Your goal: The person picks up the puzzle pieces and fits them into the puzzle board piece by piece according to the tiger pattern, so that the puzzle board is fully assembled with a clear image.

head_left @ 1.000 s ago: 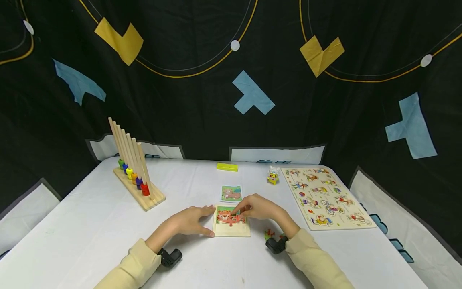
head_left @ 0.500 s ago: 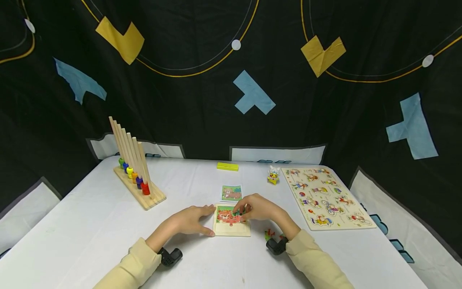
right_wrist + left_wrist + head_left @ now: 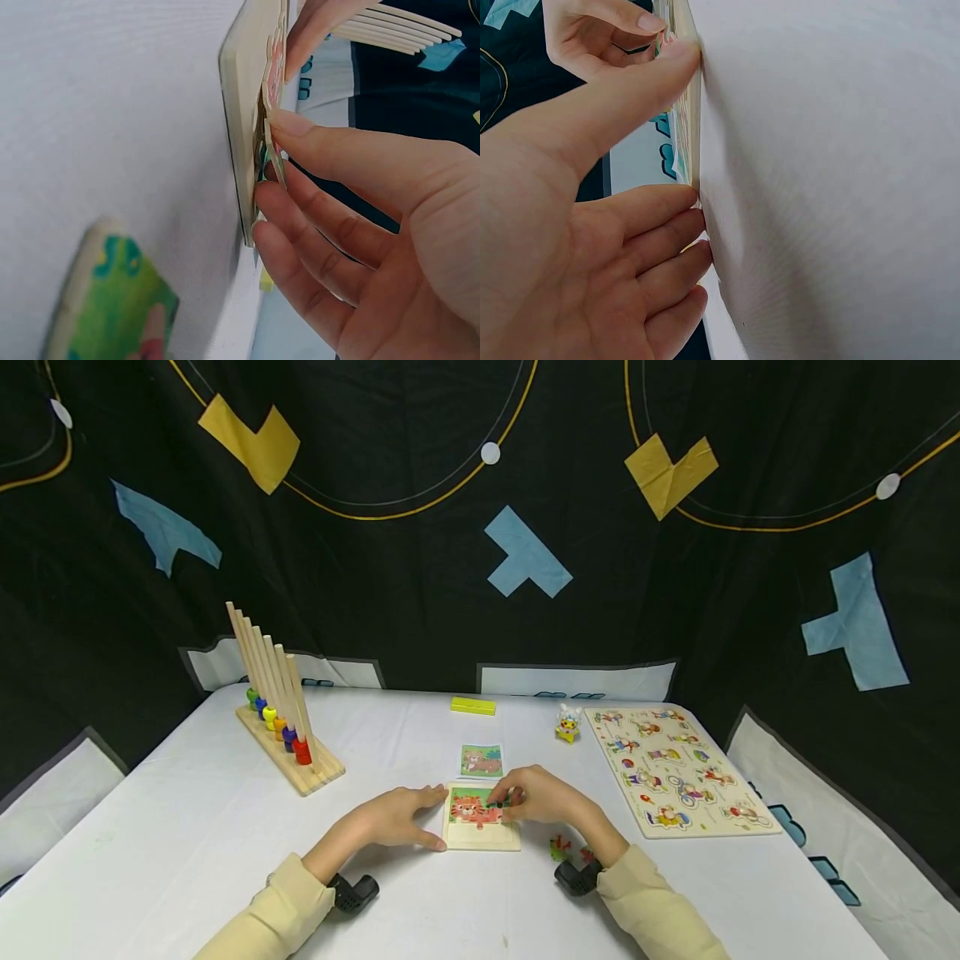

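A wooden jigsaw board (image 3: 480,838) with a partly assembled orange tiger picture lies in front of me. My left hand (image 3: 393,818) rests at its left side, thumb near the lower corner and fairly straight fingers near the upper one. Over the board's right part, my right hand (image 3: 542,793) pinches a puzzle piece (image 3: 274,154) between thumb and fingers. In the right wrist view that piece is tilted slightly off the board, and the fingers hide part of it. Loose puzzle pieces (image 3: 559,848) lie right of the board, near the right wrist.
Behind the board lies a tiger picture card (image 3: 481,761). A yellow block (image 3: 472,706) and a small toy figure (image 3: 567,724) stand farther back. At left is a wooden peg stand (image 3: 292,760) with coloured beads; at right, a large picture puzzle board (image 3: 675,777).
My right hand has shifted slightly to the right with the piece, uncovering more of the tiger picture. The left hand stays at the board's edge.
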Tool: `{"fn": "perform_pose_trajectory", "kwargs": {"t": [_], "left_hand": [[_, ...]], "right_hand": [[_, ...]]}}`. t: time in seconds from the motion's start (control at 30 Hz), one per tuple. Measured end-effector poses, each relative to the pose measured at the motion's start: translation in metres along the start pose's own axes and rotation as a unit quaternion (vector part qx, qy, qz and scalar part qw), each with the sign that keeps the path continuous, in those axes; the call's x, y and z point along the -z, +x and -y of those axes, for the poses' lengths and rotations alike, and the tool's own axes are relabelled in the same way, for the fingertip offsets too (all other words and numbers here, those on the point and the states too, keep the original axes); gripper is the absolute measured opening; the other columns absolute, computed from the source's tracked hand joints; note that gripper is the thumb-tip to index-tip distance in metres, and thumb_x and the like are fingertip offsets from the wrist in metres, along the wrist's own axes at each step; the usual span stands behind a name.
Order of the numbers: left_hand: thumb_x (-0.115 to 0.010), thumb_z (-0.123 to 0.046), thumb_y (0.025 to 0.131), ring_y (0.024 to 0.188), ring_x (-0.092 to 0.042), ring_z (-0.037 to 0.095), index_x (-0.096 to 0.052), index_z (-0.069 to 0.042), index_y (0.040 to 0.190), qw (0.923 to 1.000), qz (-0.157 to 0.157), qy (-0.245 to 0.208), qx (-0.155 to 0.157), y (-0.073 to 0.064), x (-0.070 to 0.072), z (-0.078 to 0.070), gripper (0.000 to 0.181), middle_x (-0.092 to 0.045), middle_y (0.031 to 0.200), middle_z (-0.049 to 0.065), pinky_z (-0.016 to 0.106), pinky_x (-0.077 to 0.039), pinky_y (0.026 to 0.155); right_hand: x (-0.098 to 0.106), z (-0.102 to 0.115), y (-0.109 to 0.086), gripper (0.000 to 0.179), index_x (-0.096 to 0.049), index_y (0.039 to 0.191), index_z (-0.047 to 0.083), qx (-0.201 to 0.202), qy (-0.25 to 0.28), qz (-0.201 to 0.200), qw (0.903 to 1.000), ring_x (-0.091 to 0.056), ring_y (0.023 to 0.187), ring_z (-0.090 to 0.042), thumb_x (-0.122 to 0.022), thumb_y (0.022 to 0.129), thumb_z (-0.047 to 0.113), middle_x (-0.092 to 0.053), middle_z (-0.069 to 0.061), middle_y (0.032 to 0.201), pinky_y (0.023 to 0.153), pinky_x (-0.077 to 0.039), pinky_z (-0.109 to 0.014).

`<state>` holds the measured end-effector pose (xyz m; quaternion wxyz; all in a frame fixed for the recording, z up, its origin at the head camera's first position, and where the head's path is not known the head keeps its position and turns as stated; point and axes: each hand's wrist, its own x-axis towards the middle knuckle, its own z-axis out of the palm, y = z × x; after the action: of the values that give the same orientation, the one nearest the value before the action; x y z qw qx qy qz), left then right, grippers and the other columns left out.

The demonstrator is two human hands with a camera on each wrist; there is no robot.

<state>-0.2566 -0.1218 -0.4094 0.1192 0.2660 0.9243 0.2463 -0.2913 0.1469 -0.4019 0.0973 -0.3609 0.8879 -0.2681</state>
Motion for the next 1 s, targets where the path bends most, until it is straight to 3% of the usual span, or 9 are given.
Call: {"fn": "perform_pose_trajectory", "kwargs": {"t": [1.0], "left_hand": [[-0.079, -0.041, 0.078, 0.139, -0.033, 0.032, -0.044, -0.001, 0.143, 0.9999, 0.001, -0.007, 0.008, -0.0011, 0.0009, -0.0027, 0.085, -0.038, 0.150, 0.014, 0.048, -0.027, 0.112]], "right_hand": [[0.0016, -0.0037, -0.0050, 0.019, -0.073, 0.101, 0.007, 0.005, -0.003, 0.004, 1.0000, -0.057, 0.074, -0.012, -0.076, 0.082, 0.006, -0.066, 0.001, 0.084, 0.062, -0.048, -0.023]]}}
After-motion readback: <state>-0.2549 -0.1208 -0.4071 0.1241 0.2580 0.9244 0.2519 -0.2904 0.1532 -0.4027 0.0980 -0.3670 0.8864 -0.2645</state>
